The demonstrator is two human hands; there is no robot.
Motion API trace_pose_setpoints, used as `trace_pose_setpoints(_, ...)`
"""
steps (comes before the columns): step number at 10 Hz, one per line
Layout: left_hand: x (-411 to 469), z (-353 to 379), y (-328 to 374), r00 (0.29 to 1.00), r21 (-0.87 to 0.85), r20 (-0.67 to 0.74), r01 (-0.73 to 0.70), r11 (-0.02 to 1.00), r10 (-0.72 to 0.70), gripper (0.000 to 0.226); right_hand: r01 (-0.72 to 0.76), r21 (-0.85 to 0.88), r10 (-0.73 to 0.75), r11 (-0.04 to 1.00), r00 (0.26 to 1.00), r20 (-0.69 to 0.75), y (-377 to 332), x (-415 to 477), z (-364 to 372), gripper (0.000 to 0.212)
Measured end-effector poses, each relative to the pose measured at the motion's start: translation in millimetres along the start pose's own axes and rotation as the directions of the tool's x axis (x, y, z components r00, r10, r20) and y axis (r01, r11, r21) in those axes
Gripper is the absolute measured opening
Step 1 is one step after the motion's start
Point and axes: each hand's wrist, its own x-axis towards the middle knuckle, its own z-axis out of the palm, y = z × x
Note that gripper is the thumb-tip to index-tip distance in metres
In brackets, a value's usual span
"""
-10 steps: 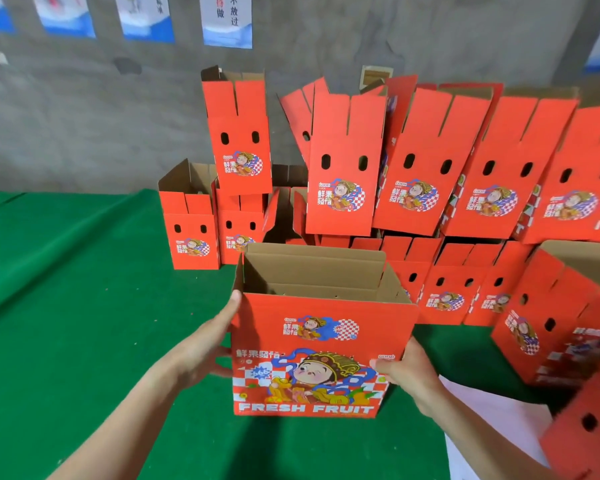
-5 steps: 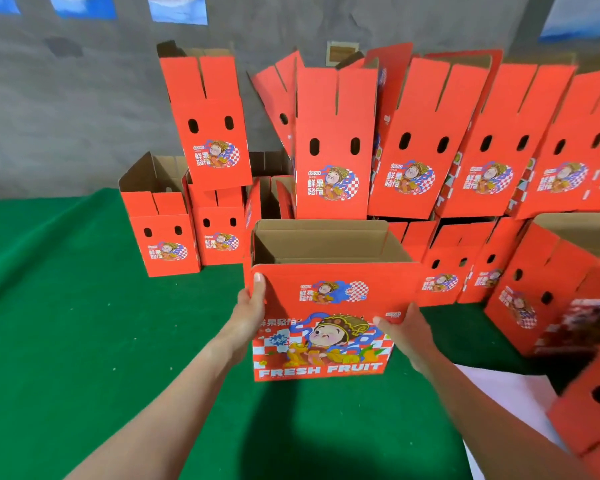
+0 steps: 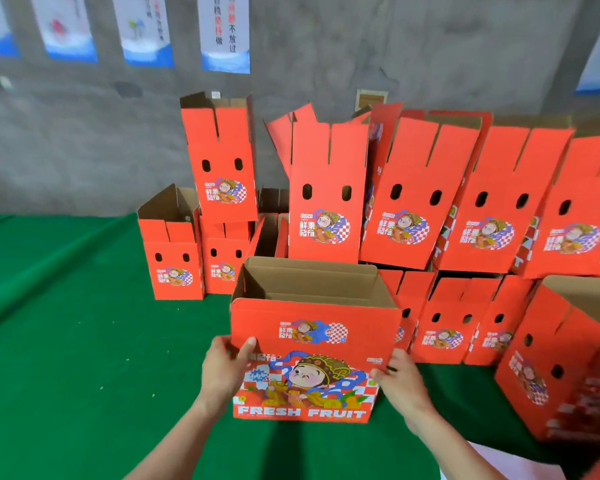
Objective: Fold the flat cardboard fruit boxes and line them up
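Observation:
An erected red fruit box (image 3: 314,336), open at the top with brown cardboard inside and "FRESH FRUIT" printed on its front, stands on the green table (image 3: 66,341) right before me. My left hand (image 3: 224,370) grips its left front corner, thumb on the printed face. My right hand (image 3: 400,384) holds the lower right corner, with its fingers hidden behind the side. Behind the box, several folded red boxes (image 3: 440,327) stand in a row, with more (image 3: 326,220) stacked on top of them.
Two smaller-looking red boxes (image 3: 172,268) stand at the left end of the row, one more (image 3: 222,171) perched above them. A tilted box (image 3: 548,362) leans at the right. White paper (image 3: 492,462) lies at the bottom right. A grey wall with posters (image 3: 224,32) stands behind.
The box has moved away from me toward the row of folded boxes. My left thumb has come round onto the front face, and both hands sit lower on the box's sides.

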Motion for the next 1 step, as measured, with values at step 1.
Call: trace_pose_setpoints(1, -13.8, -2.5, -7.1, 0.997, 0.108, 0.038, 0.065, 0.992, -0.069, 0.065, -0.091, 0.063, 0.087, 0.994, 0.993, 0.077, 3.0, -4.3, -18.0, 0.053)
